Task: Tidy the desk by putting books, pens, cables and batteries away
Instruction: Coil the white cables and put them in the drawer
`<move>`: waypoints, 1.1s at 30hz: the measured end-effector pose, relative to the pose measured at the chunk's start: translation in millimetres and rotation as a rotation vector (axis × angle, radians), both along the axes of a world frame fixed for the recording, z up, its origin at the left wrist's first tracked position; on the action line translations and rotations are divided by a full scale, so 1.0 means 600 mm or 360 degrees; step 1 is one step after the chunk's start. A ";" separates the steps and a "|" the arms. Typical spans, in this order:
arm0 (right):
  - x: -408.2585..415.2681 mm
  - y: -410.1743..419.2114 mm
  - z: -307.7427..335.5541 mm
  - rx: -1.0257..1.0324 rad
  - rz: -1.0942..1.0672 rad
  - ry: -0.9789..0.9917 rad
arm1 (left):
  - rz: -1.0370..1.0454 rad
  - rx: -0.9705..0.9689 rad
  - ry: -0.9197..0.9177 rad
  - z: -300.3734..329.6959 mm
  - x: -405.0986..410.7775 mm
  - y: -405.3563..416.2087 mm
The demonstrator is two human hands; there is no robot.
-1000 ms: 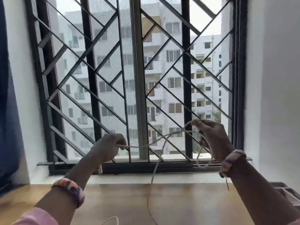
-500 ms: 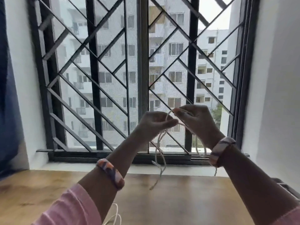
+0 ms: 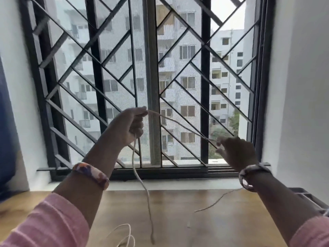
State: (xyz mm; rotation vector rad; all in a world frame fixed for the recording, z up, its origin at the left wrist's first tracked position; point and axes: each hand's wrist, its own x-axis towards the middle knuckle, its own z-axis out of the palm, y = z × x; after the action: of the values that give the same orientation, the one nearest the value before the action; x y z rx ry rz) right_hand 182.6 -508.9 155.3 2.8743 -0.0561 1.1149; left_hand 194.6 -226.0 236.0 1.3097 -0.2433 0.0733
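hands have drawn apart since half a second ago, when they met close together in front of the window bars; now the left hand (image 3: 127, 126) is raised higher and nearer the middle, while the right hand (image 3: 237, 152) has dropped lower and swung out to the right; left hand fingers are curled round the white cable (image 3: 142, 182), holding a bunched part of it in the fist; right hand pinches the cable at its fingertips (image 3: 219, 141), the other fingers loosely spread below; between the two hands the cable now runs as a stretched doubled strand sloping down from left to right, where earlier it hung in a small loop under the joined hands; from the left fist one length hangs down over the wooden desk (image 3: 222, 220), its end low near the bottom of the view; more of the cable lies in loops at the bottom edge, beside the pink sleeve (image 3: 49, 223); a thinner strand trails from near the right wrist out over the desk; both wrists carry patterned bands; behind, the barred window (image 3: 151, 68) looks onto apartment blocks; a blue curtain (image 3: 5, 131) hangs at the far left; a grey tray (image 3: 309, 198) sits at the right edge of the desk.
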 end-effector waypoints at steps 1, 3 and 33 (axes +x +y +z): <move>0.003 -0.009 -0.006 0.0050 -0.0075 0.0073 | -0.0047 -0.0036 0.0005 -0.001 0.006 0.011; 0.010 -0.016 -0.010 0.0321 -0.0043 0.0384 | -0.0150 -0.0064 -0.0008 -0.004 0.015 0.021; 0.029 0.035 0.066 0.0754 0.0702 -0.0194 | -0.1183 -0.0221 -0.0661 0.061 -0.050 -0.090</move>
State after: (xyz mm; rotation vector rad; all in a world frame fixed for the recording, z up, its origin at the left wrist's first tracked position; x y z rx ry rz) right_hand 199.8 -488.0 195.1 3.3319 0.3783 1.5297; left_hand 164.4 -280.2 272.7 0.9888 -1.0450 -0.2678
